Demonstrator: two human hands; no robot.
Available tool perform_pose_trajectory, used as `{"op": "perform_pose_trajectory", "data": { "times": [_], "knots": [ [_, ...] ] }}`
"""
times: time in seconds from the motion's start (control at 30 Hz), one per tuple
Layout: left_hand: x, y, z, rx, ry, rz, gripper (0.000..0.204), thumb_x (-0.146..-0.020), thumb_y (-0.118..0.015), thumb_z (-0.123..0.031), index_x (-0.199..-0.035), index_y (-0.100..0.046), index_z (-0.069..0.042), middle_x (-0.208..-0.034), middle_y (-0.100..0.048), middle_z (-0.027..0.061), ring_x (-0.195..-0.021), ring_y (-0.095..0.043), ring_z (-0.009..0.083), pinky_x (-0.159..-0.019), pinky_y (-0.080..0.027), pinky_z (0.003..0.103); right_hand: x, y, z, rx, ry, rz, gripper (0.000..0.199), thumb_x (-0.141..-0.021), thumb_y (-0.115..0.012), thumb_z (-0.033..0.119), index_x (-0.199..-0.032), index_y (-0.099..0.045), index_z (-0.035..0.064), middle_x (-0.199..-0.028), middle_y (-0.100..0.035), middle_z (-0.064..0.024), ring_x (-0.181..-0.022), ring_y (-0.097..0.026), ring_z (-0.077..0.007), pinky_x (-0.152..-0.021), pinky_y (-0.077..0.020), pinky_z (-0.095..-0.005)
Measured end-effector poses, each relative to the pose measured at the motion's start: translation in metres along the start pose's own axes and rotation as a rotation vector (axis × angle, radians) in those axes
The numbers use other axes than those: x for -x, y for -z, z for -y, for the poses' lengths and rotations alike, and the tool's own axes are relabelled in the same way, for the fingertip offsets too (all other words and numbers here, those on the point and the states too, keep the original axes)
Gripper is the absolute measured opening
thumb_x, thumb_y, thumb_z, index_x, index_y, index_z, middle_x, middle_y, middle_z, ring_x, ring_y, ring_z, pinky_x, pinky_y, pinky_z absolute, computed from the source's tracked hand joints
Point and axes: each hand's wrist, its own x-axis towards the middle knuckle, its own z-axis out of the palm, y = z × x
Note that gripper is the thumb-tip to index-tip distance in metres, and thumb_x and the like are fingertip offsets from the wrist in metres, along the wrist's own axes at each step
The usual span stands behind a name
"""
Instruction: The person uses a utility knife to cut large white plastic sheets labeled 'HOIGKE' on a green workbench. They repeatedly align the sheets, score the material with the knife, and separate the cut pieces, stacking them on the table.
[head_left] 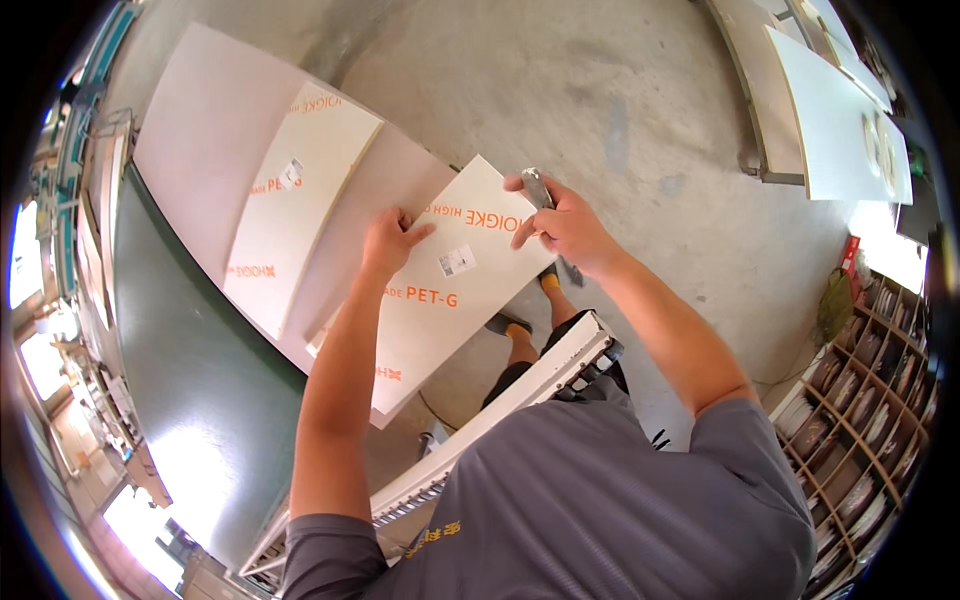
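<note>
Two hands [390, 240]; three cream sheets [455, 290]; one grey knife [540, 190]; one shelving unit [870, 420].

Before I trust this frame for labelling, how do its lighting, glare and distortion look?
Head view: strong fisheye bending with a black rim; glare washes out the green table at lower left; the white sheet and both hands are evenly lit and sharp; right-side shelves are dimmer.

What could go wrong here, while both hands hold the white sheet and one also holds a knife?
1. The right hand grips a utility knife together with the edge of the white plastic sheet; a slip might cut the fingers or scratch the sheet.
2. The left hand only pinches the sheet's edge, and the sheet overhangs the green table, so it may tip or slide off.
</note>
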Motion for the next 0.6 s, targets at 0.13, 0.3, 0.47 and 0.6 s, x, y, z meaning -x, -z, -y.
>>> {"op": "perform_pose_trajectory", "data": {
  "times": [0.13, 0.3, 0.47, 0.6],
  "knots": [
    [0.009, -0.017, 0.013, 0.014, -0.184, -0.218, 0.054, -0.079, -0.084, -0.041, -0.112, -0.064, -0.003, -0.118, -0.064, 0.0144, -0.111, -0.062, 0.0295, -0.092, -0.052, 0.043, -0.014, 0.026, -0.033, 0.156, -0.038, -0.343, 0.049, -0.083, -0.048, -0.001, -0.131, -0.051, 0.0094, -0.115, -0.061, -0.0119, -0.078, -0.072, -0.0207, -0.049, -0.0344, -0.0276],
    [0.024, -0.035, 0.014, -0.098, -0.322, -0.408, 0.054, -0.083, -0.08, -0.044, -0.116, -0.063, -0.005, -0.12, -0.064, 0.0127, -0.118, -0.058, 0.031, -0.093, -0.051, 0.043, 0.012, 0.01, -0.05, -0.203, -0.326, -0.163, 0.046, -0.084, -0.045, 0.0, -0.13, -0.048, 0.0078, -0.111, -0.06, -0.0105, -0.083, -0.074, -0.0219, -0.047, -0.033, -0.0273],
    [0.019, -0.024, 0.02, -0.037, -0.324, -0.368, 0.05, -0.087, -0.076, -0.046, -0.112, -0.065, -0.005, -0.116, -0.066, 0.0128, -0.112, -0.061, 0.0327, -0.092, -0.051, 0.044, -0.01, 0.001, -0.041, -0.04, -0.166, -0.075, 0.045, -0.084, -0.043, -0.001, -0.128, -0.05, 0.0068, -0.11, -0.058, -0.0116, -0.08, -0.074, -0.0217, -0.047, -0.0328, -0.0252],
    [0.001, -0.016, 0.036, 0.0, -0.2, -0.332, 0.048, -0.092, -0.067, -0.051, -0.102, -0.067, -0.004, -0.107, -0.07, 0.0158, -0.102, -0.065, 0.0346, -0.088, -0.051, 0.045, -0.005, 0.006, -0.06, 0.042, -0.16, -0.209, 0.048, -0.084, -0.041, 0.0, -0.13, -0.051, 0.0094, -0.106, -0.059, -0.0098, -0.078, -0.074, -0.0195, -0.045, -0.0311, -0.0237]
  ]
}}
